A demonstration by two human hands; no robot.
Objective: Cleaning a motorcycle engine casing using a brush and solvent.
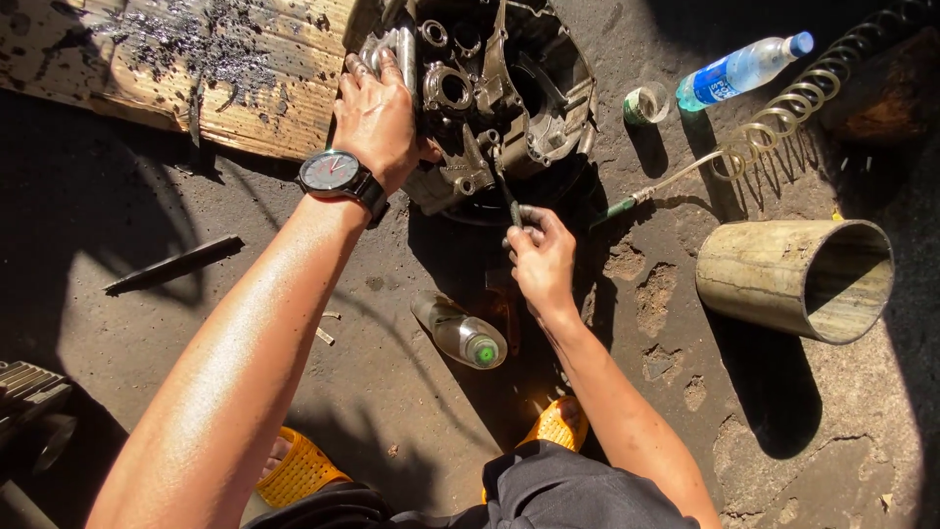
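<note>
A clear plastic bottle (742, 71) with a blue label and blue cap lies on the ground (147, 323), far off to the right of the right hand and higher up. A small roll of green tape (646, 103) sits just beside that bottle. Another small bottle (460, 333) with a green cap lies on its side near the right hand, a little below it and to its left. The left hand (377, 118), with a black watch (333, 174) on the wrist, is closed over the left edge of a grey metal engine case (499, 98) and grips it. The right hand (540, 260) is pinched shut on a thin dark tool (507, 196), and the tip of the tool touches the case. The engine case is dirty and oily, with round holes in it, and it rests on the ground just above both hands. A greasy wood board (196, 69) lies left of the left hand. A big metal pipe (798, 279) lies to the right of the right hand, below a coiled hose (783, 122).
</note>
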